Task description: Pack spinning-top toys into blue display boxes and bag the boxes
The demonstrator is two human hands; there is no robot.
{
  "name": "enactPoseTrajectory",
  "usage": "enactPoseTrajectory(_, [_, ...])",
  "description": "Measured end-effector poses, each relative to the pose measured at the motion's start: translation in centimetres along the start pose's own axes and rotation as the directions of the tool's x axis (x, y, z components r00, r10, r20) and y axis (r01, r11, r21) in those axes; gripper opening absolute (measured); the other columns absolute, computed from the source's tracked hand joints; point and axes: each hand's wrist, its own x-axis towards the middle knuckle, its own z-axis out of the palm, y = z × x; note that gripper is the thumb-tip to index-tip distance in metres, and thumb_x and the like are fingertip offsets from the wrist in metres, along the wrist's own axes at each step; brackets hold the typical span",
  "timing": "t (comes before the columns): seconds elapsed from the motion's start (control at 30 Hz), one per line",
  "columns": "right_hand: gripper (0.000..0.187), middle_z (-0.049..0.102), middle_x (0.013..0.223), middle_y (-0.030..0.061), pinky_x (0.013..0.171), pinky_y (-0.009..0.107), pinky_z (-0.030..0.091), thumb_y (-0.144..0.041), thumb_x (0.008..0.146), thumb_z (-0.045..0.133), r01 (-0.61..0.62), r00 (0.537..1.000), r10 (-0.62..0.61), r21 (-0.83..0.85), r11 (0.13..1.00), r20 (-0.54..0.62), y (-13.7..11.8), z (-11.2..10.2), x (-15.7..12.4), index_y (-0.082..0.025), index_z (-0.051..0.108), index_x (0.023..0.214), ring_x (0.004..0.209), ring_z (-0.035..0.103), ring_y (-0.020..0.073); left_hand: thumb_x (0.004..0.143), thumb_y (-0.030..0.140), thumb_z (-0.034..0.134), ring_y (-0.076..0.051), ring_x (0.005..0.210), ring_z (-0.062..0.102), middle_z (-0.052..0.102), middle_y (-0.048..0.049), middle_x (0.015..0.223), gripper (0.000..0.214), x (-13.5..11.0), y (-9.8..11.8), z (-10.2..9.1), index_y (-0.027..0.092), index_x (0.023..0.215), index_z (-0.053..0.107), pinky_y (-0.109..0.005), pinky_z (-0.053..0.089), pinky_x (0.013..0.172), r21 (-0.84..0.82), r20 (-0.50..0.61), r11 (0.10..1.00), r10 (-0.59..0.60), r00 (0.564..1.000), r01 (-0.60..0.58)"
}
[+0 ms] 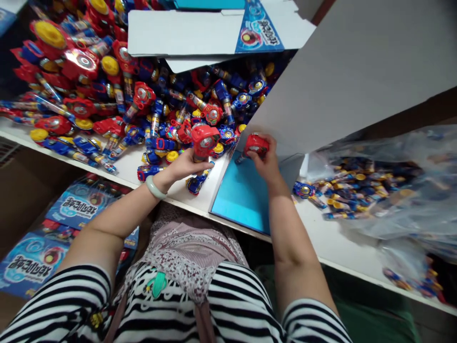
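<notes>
Red toy point(257, 144) is clasped in right hand point(267, 159) over blue panel point(239, 195), another toy point(204, 139) in left hand point(187, 165), farther left; placing appears the step, controlled release called for next.

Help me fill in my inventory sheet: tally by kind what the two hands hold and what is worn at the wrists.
Red toys: 2, one in the left hand, one in the right hand
Pale green bracelet: 1
Total: 3
</notes>
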Motion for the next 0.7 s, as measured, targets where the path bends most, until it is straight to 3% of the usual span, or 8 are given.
enactPoseTrajectory(0.07, [0.067, 0.049, 0.148, 0.0145, 0.106, 0.043, 0.048, -0.034, 0.091, 0.049, 0.027, 0.999, -0.027, -0.005, 1.000, 0.035, 0.1, -0.5, -0.2, -0.024, 0.026, 0.153, 0.130, 0.053, 0.0241, 0.071, 0.050, 0.080, -0.009, 0.047, 0.044, 0.050, 0.0028, 0.051, 0.043, 0.2, 0.0, 0.8, 0.016, 0.067, 0.054, -0.023, 0.036, 0.047, -0.007, 0.043, 1.000, -0.004, 0.999, 0.005])
enactPoseTrajectory(0.2, [0.060, 0.047, 0.150, 0.0162, 0.110, 0.042, 0.045, -0.035, 0.094, 0.045, 0.001, 1.000, -0.002, -0.059, 0.998, -0.030, -0.9, -0.7, -1.1, -0.021, 0.031, 0.150, 0.135, 0.049, 0.0233, 0.056, 0.036, 0.088, -0.010, 0.058, 0.046, 0.055, 0.0033, 0.064, 0.043, 0.9, -0.6, 3.9, 0.015, 0.079, 0.058, -0.023, 0.039, 0.057, 0.113, -0.102, 0.994, 0.024, 0.995, -0.012])
enactPoseTrajectory(0.33, [0.057, 0.051, 0.145, 0.0145, 0.110, 0.043, 0.046, -0.039, 0.091, 0.051, 0.025, 0.994, -0.015, 0.093, 0.995, -0.107, -0.3, 0.8, -1.1, -0.022, 0.038, 0.144, 0.130, 0.053, 0.0241, 0.058, 0.022, 0.079, -0.011, 0.068, 0.051, 0.060, 0.0024, 0.073, 0.033, 1.5, -1.8, 5.9, 0.014, 0.083, 0.059, -0.023, 0.042, 0.066, 0.172, -0.166, 0.985, 0.002, 0.986, 0.027])
enactPoseTrajectory(0.47, [0.055, 0.059, 0.136, 0.0104, 0.104, 0.045, 0.052, -0.043, 0.086, 0.058, 0.038, 0.993, -0.001, 0.306, 0.951, -0.121, 1.9, 2.8, -0.7, -0.025, 0.043, 0.137, 0.115, 0.063, 0.0238, 0.060, 0.023, 0.077, -0.009, 0.057, 0.046, 0.054, 0.0055, 0.061, 0.029, 1.5, -1.9, 5.4, 0.016, 0.074, 0.053, -0.021, 0.038, 0.057, 0.155, -0.108, 0.983, -0.081, 0.991, 0.097])
enactPoseTrajectory(0.53, [0.058, 0.059, 0.137, 0.0110, 0.106, 0.049, 0.051, -0.044, 0.087, 0.059, 0.034, 0.996, -0.006, 0.312, 0.950, -0.090, 2.1, 2.5, -0.9, -0.025, 0.042, 0.138, 0.117, 0.063, 0.0250, 0.062, 0.028, 0.079, -0.007, 0.050, 0.044, 0.053, 0.0063, 0.058, 0.033, 1.4, -1.2, 5.0, 0.017, 0.075, 0.051, -0.021, 0.035, 0.051, 0.101, -0.072, 0.986, -0.123, 0.990, 0.130])
enactPoseTrajectory(0.6, [0.067, 0.054, 0.143, 0.0124, 0.108, 0.053, 0.049, -0.048, 0.084, 0.065, 0.071, 0.993, -0.045, 0.242, 0.968, -0.114, 0.9, 1.2, -1.5, -0.026, 0.040, 0.143, 0.128, 0.057, 0.0286, 0.067, 0.035, 0.078, -0.007, 0.044, 0.043, 0.051, 0.0062, 0.053, 0.034, 1.2, -0.4, 4.9, 0.017, 0.075, 0.050, -0.021, 0.033, 0.046, 0.029, 0.004, 0.988, -0.153, 0.988, 0.153])
enactPoseTrajectory(0.7, [0.086, 0.049, 0.148, 0.0118, 0.103, 0.053, 0.053, -0.053, 0.078, 0.074, 0.138, 0.978, -0.101, 0.210, 0.968, -0.180, -3.1, -1.4, -2.9, -0.031, 0.032, 0.151, 0.133, 0.052, 0.0318, 0.074, 0.040, 0.075, -0.007, 0.042, 0.042, 0.047, 0.0064, 0.050, 0.033, 1.1, 0.9, 5.8, 0.017, 0.077, 0.051, -0.022, 0.032, 0.044, -0.010, 0.174, 0.990, -0.138, 0.975, 0.142])
